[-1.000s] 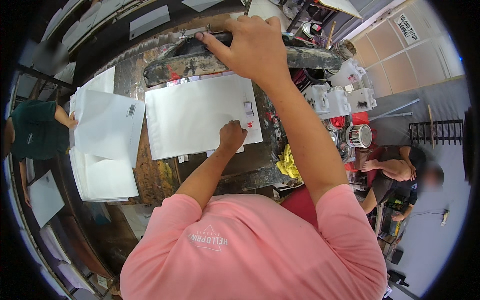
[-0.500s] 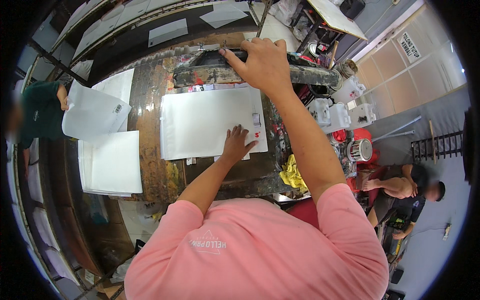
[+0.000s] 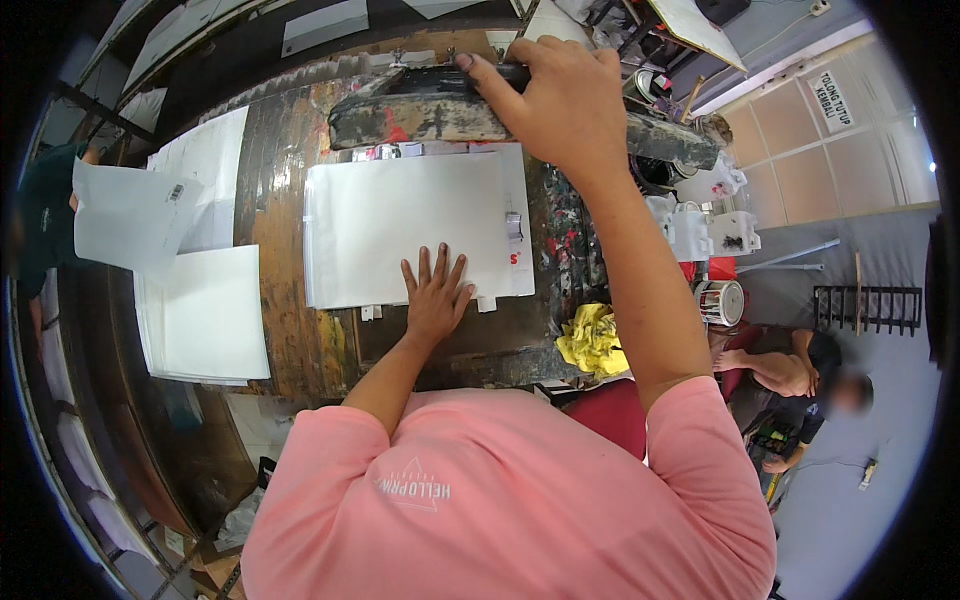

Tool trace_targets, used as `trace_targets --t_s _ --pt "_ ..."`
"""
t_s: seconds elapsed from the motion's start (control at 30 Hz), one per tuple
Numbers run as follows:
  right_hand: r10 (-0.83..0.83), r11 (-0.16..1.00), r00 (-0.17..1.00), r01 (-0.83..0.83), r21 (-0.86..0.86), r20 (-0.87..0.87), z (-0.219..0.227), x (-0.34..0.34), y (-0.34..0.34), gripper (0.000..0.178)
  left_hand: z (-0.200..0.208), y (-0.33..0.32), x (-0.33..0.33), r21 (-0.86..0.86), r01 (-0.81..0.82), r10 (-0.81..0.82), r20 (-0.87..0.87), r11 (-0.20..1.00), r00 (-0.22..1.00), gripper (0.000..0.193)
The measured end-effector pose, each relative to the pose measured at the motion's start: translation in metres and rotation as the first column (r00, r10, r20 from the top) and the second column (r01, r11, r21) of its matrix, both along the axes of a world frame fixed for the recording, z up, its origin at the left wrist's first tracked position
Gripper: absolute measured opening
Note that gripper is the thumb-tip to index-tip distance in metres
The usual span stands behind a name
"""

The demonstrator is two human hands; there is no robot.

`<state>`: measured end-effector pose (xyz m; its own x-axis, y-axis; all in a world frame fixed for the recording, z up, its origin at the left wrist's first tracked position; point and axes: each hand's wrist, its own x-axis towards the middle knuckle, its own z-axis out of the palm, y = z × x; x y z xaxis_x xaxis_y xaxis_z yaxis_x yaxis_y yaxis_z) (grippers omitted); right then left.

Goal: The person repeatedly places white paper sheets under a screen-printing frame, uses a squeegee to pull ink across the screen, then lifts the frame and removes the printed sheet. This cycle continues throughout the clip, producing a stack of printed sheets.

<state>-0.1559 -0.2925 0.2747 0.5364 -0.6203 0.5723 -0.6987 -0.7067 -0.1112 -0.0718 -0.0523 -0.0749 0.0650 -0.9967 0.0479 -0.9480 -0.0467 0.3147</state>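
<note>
My left hand [image 3: 437, 302] lies flat with fingers spread on a white paper sheet [image 3: 390, 215]. That sheet rests over other sheets; at its right a strip of paper with a small red mark shows from beneath. My right hand [image 3: 568, 105] is closed round the upper edge of a worn, ink-stained screen-printing frame [image 3: 420, 128]. The frame is raised on edge at the far side of the paper; the fingertips behind it are partly hidden. Both hands work over a stained wooden table [image 3: 285, 190].
A stack of white sheets [image 3: 205, 315] lies left; beside it a person in dark green holds another sheet [image 3: 130, 215]. Right are a crumpled yellow cloth [image 3: 592, 340], white jugs [image 3: 690, 232] and a paint can [image 3: 718, 302]. Another person [image 3: 800, 380] sits farther right.
My left hand has shifted left across the sheet, fingers spread wider. The sheet covers more of the red mark. My right hand still grips the frame. The co-worker's sheet has moved left.
</note>
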Motion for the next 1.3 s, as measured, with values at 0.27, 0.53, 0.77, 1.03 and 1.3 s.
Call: trace_targets --t_s 0.27,0.53,0.77,1.03,1.3 --pt "0.018 1.000 1.000 -0.018 -0.002 0.000 -0.003 -0.002 0.005 0.058 0.021 -0.001 0.003 0.000 -0.076 0.076 -0.076 0.997 0.994 0.068" --pt "0.123 0.956 0.962 -0.049 0.289 -0.244 -0.081 -0.036 0.061 0.072 0.182 0.008 0.062 0.142 -0.309 -0.080 -0.790 0.940 -0.608 0.106" --pt "0.301 0.845 0.912 -0.119 0.521 -0.279 -0.215 -0.038 0.024 0.046 0.095 0.056 0.063 0.551 -0.051 0.409 -0.674 0.833 -0.615 0.122" --pt "0.085 0.929 0.953 0.029 0.368 -0.290 -0.282 0.059 -0.162 0.045 0.082 0.059 0.067 0.601 0.038 0.518 -0.653 0.798 -0.552 0.095" --pt "0.121 0.921 0.930 0.024 0.389 -0.346 -0.300 0.080 -0.188 0.039 0.074 0.070 0.059 0.489 -0.044 0.389 -0.742 0.871 -0.546 0.078"
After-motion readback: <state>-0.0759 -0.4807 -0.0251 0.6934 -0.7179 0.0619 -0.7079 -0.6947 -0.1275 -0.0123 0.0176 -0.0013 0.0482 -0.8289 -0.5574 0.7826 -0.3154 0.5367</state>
